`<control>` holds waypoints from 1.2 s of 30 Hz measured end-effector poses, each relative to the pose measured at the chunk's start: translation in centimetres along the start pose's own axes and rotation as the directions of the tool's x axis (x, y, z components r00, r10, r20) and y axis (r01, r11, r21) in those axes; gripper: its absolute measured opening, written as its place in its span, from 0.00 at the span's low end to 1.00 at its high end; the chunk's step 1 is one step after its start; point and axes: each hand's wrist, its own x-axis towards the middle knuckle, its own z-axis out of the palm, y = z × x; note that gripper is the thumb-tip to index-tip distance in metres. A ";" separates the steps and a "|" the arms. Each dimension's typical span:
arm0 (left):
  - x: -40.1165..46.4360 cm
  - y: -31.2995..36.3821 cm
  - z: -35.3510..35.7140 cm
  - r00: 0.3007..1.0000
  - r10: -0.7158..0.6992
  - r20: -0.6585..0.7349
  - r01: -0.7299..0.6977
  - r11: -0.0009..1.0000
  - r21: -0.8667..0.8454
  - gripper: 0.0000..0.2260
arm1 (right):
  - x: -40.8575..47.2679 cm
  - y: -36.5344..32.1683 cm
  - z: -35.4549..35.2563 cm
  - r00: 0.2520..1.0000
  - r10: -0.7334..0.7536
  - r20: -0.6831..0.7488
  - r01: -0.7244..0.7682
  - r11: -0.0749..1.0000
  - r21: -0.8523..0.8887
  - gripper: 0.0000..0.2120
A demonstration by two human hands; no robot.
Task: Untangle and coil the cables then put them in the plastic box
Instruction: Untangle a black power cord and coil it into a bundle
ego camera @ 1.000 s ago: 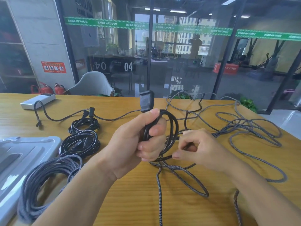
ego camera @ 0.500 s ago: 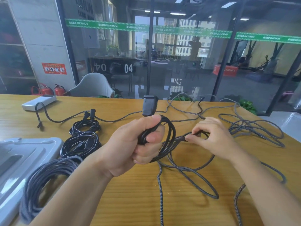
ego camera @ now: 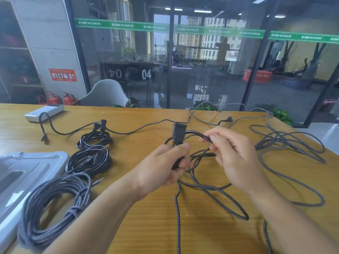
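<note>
Black cable (ego camera: 194,133) being gripped by both hands
Its plug end is being clasped in the left hand (ego camera: 163,166); a strand is being pinched by the right hand (ego camera: 233,156) just beside

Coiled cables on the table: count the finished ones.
3, all left of the hands: small black coil farthest, larger black coil in the middle, grey braided coil nearest, beside the plastic box.

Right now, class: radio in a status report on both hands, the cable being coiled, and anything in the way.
Left hand grips black cable below its plug. Right hand pinches its loop. Loose braided cable tangled underneath.
</note>
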 end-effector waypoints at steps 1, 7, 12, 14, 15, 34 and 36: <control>0.1 -0.1 0.0 1.000 -0.001 -0.024 0.001 1.000 -0.009 0.20 | -0.2 -0.3 0.2 0.999 -0.016 0.040 0.016 1.000 -0.011 0.13; 0.4 -0.3 0.7 0.991 0.078 -0.106 -0.082 0.996 -0.030 0.30 | -1.4 -1.0 1.8 0.979 -0.158 0.127 0.174 0.977 -0.123 0.08; 0.5 -0.2 1.2 0.963 0.102 -0.250 -0.129 0.987 -0.095 0.26 | -1.7 -1.0 2.2 0.979 -0.175 0.107 0.186 0.976 -0.109 0.07; 0.6 -0.2 1.0 0.945 0.093 -0.312 -0.134 0.985 -0.111 0.23 | -1.6 -1.2 2.0 0.988 -0.117 0.100 0.123 0.991 -0.060 0.08; 0.7 -0.2 0.7 0.934 0.086 -0.348 -0.135 0.983 -0.120 0.22 | -1.6 -1.1 1.8 0.990 -0.093 0.104 0.101 0.992 -0.071 0.08; -0.5 1.3 -0.2 0.968 0.123 -0.219 -0.224 0.820 -0.527 0.18 | -1.7 -0.5 2.5 0.688 0.020 0.725 0.028 0.998 -0.054 0.15; -0.7 1.4 -0.3 0.982 0.136 -0.133 -0.188 0.806 -0.562 0.18 | -1.6 0.0 2.5 0.681 0.038 0.731 0.037 0.996 -0.086 0.18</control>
